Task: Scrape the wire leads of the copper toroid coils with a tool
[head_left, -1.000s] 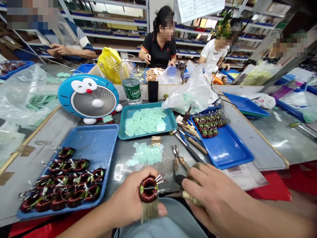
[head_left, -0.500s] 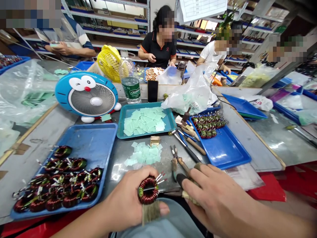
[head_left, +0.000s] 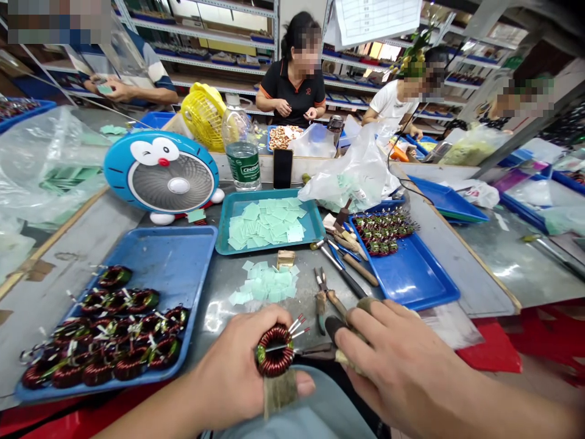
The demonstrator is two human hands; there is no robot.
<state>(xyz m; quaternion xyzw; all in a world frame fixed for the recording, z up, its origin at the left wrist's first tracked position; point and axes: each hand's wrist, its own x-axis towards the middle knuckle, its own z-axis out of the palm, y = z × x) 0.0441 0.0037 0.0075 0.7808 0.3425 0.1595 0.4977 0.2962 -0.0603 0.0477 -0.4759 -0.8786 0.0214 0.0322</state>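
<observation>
Left fingers (head_left: 242,341) curl closed around copper coil (head_left: 274,360), steadying it with wire ends exposed. Right fingers (head_left: 388,347) close on pliers (head_left: 315,350), tips at coil, held above lap (head_left: 292,414).

Grey metal workbench (head_left: 210,286) carried trays and tools. Left of the left hand (head_left: 237,366): blue tray (head_left: 155,256) of copper-wound toroid coils (head_left: 105,347). Directly ahead of that hand: loose pale green squares (head_left: 262,283) on bare bench; beyond them, teal tray (head_left: 315,225) of the same squares. Ahead of the right hand (head_left: 402,366): pliers (head_left: 322,299), wood-handled hand tools (head_left: 342,268); further right, second blue tray (head_left: 411,274) of smaller coils (head_left: 384,235).
</observation>
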